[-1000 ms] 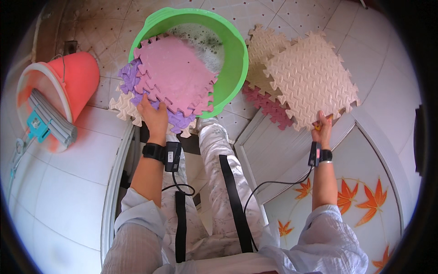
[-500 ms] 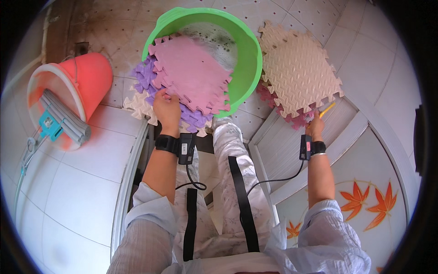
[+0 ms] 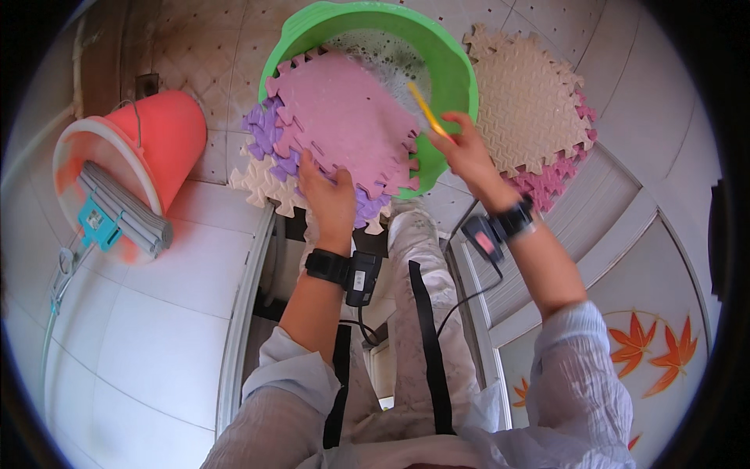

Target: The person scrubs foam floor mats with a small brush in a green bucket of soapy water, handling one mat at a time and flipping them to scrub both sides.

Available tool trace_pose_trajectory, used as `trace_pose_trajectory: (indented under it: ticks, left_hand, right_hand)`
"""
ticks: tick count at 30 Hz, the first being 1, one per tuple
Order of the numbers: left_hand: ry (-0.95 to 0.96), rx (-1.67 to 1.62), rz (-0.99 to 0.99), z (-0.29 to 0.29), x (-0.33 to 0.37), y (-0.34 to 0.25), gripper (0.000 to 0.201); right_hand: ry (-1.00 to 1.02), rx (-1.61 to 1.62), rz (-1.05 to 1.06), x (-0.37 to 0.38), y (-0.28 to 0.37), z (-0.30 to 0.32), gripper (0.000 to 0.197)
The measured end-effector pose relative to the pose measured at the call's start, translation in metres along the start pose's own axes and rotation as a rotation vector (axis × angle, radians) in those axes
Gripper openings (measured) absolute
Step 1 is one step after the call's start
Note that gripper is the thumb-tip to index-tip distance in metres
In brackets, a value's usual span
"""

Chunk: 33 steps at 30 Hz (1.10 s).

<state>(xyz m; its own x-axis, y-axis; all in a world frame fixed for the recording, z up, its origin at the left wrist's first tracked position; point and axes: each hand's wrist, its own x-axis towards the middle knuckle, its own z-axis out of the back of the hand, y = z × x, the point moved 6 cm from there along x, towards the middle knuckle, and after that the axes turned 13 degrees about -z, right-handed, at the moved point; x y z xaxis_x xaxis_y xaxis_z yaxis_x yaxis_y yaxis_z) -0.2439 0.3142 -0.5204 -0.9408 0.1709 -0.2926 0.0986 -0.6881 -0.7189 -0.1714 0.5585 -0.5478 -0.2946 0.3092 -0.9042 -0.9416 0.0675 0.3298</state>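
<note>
A pink interlocking foam mat (image 3: pixel 344 117) leans over the near rim of the green tub (image 3: pixel 461 86), which holds sudsy water. Under it lie a purple foam mat (image 3: pixel 266 125) and a cream foam mat (image 3: pixel 262 184). My left hand (image 3: pixel 328 199) is at the pink mat's near edge, thumb and a finger apart and touching it; its other fingers are partly hidden. My right hand (image 3: pixel 473 160) is closed round a slim yellow brush (image 3: pixel 426 109), held above the pink mat's right side; the brush's head is blurred.
Right of the tub, a cream foam mat (image 3: pixel 527 102) lies on more pink mats (image 3: pixel 551 187). At left, a red bucket (image 3: pixel 168 148) lies tipped, with a grey sponge mop (image 3: pixel 125 207) against its mouth. A door panel with orange leaves (image 3: pixel 637 344) stands at lower right.
My right hand has swung up and left with the yellow brush, from beside the right-hand mats to above the pink mat. My left hand has slid right along the pink mat's edge, its fingers spreading.
</note>
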Motion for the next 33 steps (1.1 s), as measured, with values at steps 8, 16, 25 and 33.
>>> trace_pose_trajectory:
  ticks: [8, 16, 25, 33]
  left_hand:
    - [0.028, -0.141, 0.191, -0.002, 0.047, 0.015, 0.026]
    - [0.152, -0.152, 0.238, -0.007, 0.005, 0.021, 0.024]
    - [0.043, -0.626, 0.751, 0.007, -0.053, 0.035, 0.026]
    - [0.105, -0.607, 0.784, -0.011, -0.049, 0.042, 0.023]
  right_hand:
    - [-0.207, -0.469, -0.018, 0.167, 0.004, -0.069, 0.042]
    - [-0.162, -0.276, 0.185, 0.164, 0.001, -0.074, 0.041]
    - [0.353, -0.779, 0.406, -0.044, 0.019, -0.135, 0.061]
    - [0.086, -0.685, 0.275, 0.054, 0.01, -0.14, 0.049]
